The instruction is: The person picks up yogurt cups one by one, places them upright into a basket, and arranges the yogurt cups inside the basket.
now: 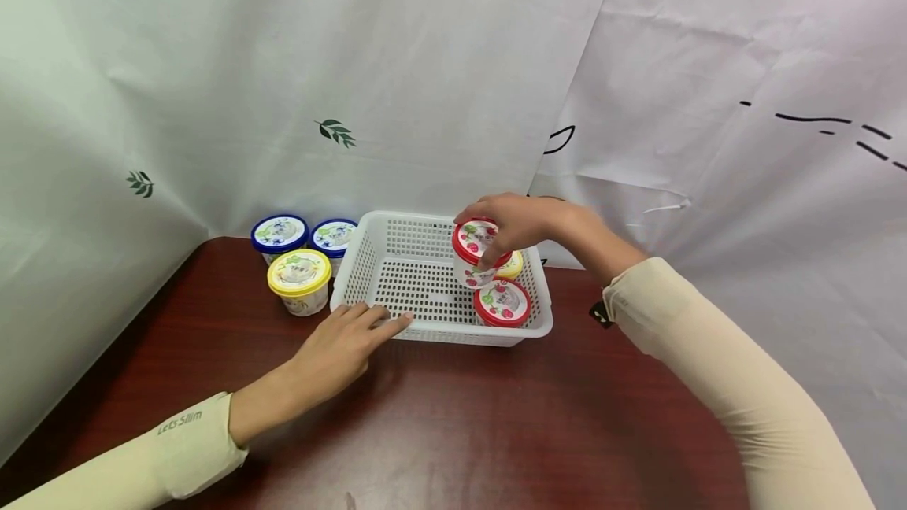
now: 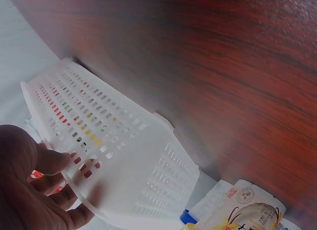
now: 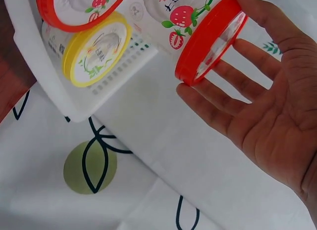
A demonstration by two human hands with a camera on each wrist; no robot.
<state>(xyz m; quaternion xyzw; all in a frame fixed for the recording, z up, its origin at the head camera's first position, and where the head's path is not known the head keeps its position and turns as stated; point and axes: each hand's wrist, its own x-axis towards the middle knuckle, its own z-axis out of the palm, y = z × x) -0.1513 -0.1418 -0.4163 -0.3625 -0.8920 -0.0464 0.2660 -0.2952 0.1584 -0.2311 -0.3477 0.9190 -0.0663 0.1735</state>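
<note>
My right hand (image 1: 520, 220) grips a white tub with a red lid and strawberry print (image 1: 476, 238) by its lid, above the right part of a white plastic basket (image 1: 425, 331). Under it in the basket sit another red-lidded tub (image 1: 503, 303) and a yellow-lidded tub (image 3: 99, 51), the latter partly hidden in the head view. My left hand (image 1: 343, 343) holds the basket's near rim at the left; in the left wrist view its thumb lies against the outer wall.
Left of the basket stand a yellow-lidded tub (image 1: 300, 274) and two blue-lidded tubs, one at the far left (image 1: 279, 233) and one beside the basket (image 1: 333, 234). All stand on a dark red wooden table (image 1: 453, 431). A printed white cloth (image 1: 439, 85) hangs behind.
</note>
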